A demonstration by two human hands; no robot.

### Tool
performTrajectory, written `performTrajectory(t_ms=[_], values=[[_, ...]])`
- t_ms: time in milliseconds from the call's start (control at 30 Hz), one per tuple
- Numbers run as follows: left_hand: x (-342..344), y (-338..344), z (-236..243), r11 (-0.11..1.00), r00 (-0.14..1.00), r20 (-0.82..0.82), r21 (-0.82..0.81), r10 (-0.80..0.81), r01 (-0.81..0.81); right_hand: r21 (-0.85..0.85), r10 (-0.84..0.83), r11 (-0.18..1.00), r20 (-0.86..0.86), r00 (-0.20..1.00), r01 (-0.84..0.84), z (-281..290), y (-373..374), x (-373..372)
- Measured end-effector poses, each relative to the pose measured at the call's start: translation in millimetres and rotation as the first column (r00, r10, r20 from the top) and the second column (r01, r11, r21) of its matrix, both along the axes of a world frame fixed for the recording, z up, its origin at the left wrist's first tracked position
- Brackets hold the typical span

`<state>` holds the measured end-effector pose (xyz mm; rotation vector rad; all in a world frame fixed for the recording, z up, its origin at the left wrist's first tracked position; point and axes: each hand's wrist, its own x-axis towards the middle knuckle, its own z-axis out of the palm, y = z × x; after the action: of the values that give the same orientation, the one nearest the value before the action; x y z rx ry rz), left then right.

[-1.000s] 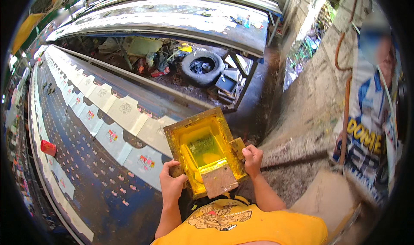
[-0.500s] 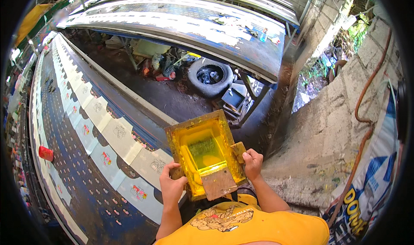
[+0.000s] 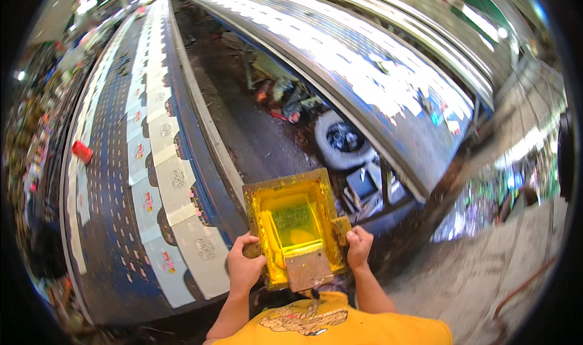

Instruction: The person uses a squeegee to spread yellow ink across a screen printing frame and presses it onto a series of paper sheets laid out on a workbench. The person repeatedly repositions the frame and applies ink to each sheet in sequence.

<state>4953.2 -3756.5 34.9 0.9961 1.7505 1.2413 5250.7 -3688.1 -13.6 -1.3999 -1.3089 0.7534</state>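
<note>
A wooden screen-printing frame (image 3: 285, 185) is held up in front of my body, its inside coated in bright yellow ink. Greenish mesh (image 3: 296, 223) with a faint pattern shows in its middle. A flat wooden squeegee (image 3: 308, 270) rests inside at the end nearest me. My left hand (image 3: 244, 263) is closed around the block on the frame's left side. On the other side, my right hand (image 3: 359, 246) grips a small wooden handle block (image 3: 341, 228). Beside the frame, pale cut fabric pieces (image 3: 203, 248) with printed line drawings lie in rows on a long dark table (image 3: 121, 284).
A red cup (image 3: 82, 152) stands on the left table. Across a narrow aisle runs a second long table (image 3: 419, 169) bearing white pieces. Below it are a tyre (image 3: 331, 154) and scattered rubbish (image 3: 288, 105). A concrete ledge (image 3: 486, 272) lies at right.
My view has turned left, so the tables and tyre sit further right in the picture. Both hands keep their grip on the frame, which is slightly lower in view.
</note>
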Motion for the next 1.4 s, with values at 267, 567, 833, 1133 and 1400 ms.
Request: performTrajectory(t_ms=[267, 567, 833, 1133, 1400], values=[[120, 52, 20, 0.973, 0.971, 0.062, -0.002, 0.232, -0.232, 0.024, 0.258, 0.966, -0.041, 0.965, -0.257, 21, 119, 97], [175, 80, 44, 0.909, 0.904, 0.092, -0.037, 0.417, -0.416, 0.101, 0.486, 0.866, 0.055, 0.872, -0.490, 47, 206, 117], [154, 50, 37, 0.681, 0.642, 0.245, -0.130, 0.726, -0.720, 0.106, 0.748, 0.632, 0.174, 0.640, -0.768, 60, 250, -1], [103, -2, -14, 0.150, 0.172, 0.243, 0.107, 0.955, -0.983, -0.123, 0.975, 0.187, 0.142, 0.169, -0.975, 46, 219, -199], [47, -42, -50, -0.231, -0.232, -0.013, 0.061, 0.973, -0.971, -0.265, 0.962, -0.222, 0.096, -0.255, -0.938, 5, 161, -357]])
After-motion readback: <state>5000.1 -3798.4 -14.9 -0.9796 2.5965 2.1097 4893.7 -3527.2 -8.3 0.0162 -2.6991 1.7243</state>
